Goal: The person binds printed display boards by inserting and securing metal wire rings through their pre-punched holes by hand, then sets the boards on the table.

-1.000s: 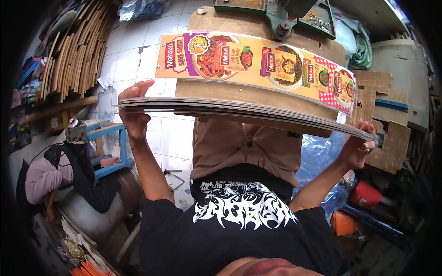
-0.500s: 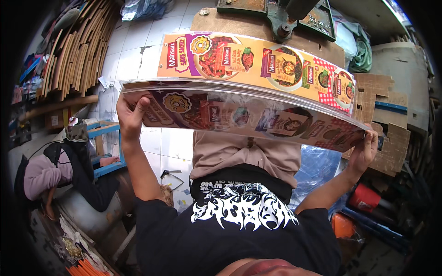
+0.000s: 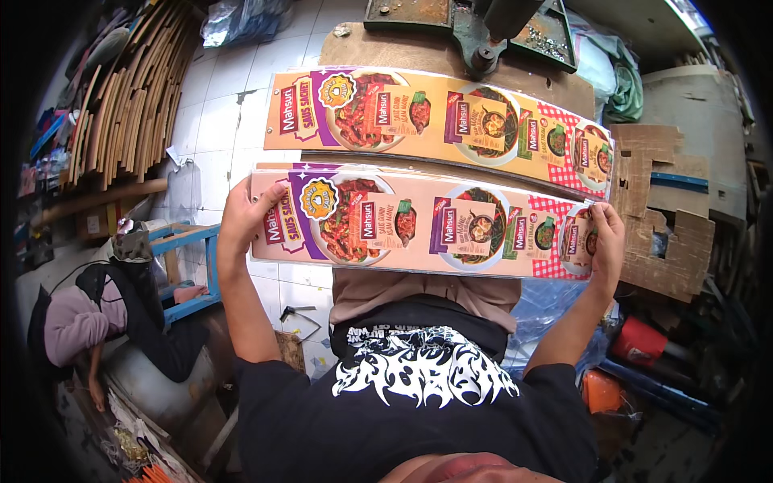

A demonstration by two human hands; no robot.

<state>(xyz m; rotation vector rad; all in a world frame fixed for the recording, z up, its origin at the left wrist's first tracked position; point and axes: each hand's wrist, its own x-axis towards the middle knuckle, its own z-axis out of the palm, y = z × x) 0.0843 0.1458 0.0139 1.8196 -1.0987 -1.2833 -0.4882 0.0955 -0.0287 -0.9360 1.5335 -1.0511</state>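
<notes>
Both hands hold a long printed advertising panel (image 3: pixel 415 213) with food pictures on an orange-pink ground and a red checked end. My left hand (image 3: pixel 245 216) is closed on its left end, thumb on the printed face. At the right end my right hand (image 3: pixel 608 233) pinches the edge, thumb on top. Whether the hands hold one panel or several layered together, I cannot tell. Just beyond lies a similar printed panel (image 3: pixel 439 117) on the wooden worktable (image 3: pixel 386 50), with metal eyelets at its left edge.
A dark press (image 3: pixel 483 52) stands at the table's far side, flanked by trays of small metal pieces (image 3: pixel 547 36). Cut cardboard (image 3: pixel 668 229) lies to the right. At left are stacked brown boards (image 3: pixel 133 97), a blue frame (image 3: pixel 189 241) and another person (image 3: pixel 80 314).
The held panel has come nearer to me and turned from steeply tilted to flatter, its printed face now bright. My right hand has shifted left and up; the panel beyond shows separately.
</notes>
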